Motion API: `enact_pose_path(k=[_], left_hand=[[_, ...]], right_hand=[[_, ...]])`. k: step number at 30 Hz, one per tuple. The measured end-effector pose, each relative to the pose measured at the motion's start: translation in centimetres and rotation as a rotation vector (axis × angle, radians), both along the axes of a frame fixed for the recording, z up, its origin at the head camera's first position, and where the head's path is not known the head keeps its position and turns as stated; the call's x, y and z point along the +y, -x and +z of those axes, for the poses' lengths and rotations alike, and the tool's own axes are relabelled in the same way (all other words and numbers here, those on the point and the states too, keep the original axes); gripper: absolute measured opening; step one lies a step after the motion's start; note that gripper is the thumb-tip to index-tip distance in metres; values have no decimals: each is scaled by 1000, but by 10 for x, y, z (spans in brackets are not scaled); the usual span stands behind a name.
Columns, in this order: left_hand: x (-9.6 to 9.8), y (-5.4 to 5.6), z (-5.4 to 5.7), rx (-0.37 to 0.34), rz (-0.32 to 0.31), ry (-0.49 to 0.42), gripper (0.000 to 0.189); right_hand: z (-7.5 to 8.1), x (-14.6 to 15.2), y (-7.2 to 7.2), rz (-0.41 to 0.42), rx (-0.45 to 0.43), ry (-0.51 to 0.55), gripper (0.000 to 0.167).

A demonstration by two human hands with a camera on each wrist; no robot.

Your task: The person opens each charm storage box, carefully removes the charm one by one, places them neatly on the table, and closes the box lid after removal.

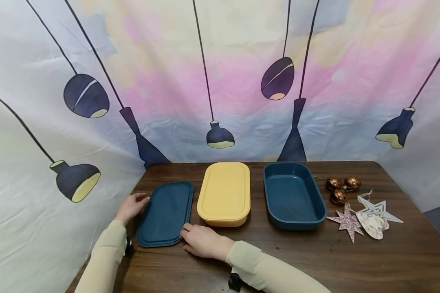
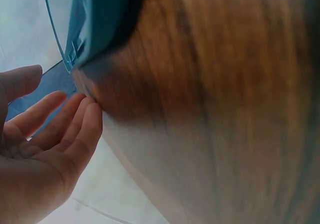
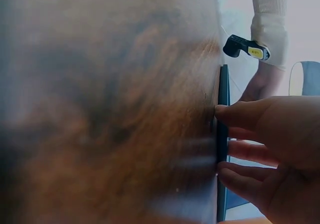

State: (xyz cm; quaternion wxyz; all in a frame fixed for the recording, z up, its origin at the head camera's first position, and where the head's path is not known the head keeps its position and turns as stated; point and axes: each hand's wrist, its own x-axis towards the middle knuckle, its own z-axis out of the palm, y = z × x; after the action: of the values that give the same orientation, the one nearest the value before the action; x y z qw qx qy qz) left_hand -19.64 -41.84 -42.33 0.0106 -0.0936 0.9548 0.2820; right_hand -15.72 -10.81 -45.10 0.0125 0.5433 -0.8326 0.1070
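A dark blue rectangular lid (image 1: 166, 213) with rounded corners lies flat on the wooden table's left side. My left hand (image 1: 131, 206) is beside its left edge, fingers loosely bent. In the left wrist view that hand (image 2: 55, 134) holds nothing, its fingertips apart from the blue piece (image 2: 107, 19). My right hand (image 1: 205, 241) touches the lid's near right corner. Seen from the right wrist, the fingertips of this hand (image 3: 265, 149) rest against the thin lid edge (image 3: 223, 92). A yellow lidded container (image 1: 225, 193) stands just right of the lid.
Farther right is an uncovered blue container (image 1: 293, 195). Copper baubles (image 1: 339, 197), a pink glitter star (image 1: 347, 222), a white star (image 1: 379, 209) and a pale heart-shaped ornament (image 1: 372, 224) lie at the table's right. A cloth printed with lamps (image 1: 220, 81) hangs behind the table.
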Motion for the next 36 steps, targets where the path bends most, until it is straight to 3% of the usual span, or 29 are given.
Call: enact_pose_path(k=[8, 19, 29, 36], left_hand=[[3, 2, 1, -11, -15, 1, 55], [10, 5, 0, -6, -82, -7, 50], [8, 4, -5, -11, -93, -9, 43], [12, 4, -2, -6, -101, 16, 37]], right_hand=[[0, 14, -5, 14, 23, 23, 12], [-4, 25, -6, 33, 45, 45, 10], [-3, 28, -7, 49, 53, 60, 9], [2, 28, -3, 46, 42, 48, 7]])
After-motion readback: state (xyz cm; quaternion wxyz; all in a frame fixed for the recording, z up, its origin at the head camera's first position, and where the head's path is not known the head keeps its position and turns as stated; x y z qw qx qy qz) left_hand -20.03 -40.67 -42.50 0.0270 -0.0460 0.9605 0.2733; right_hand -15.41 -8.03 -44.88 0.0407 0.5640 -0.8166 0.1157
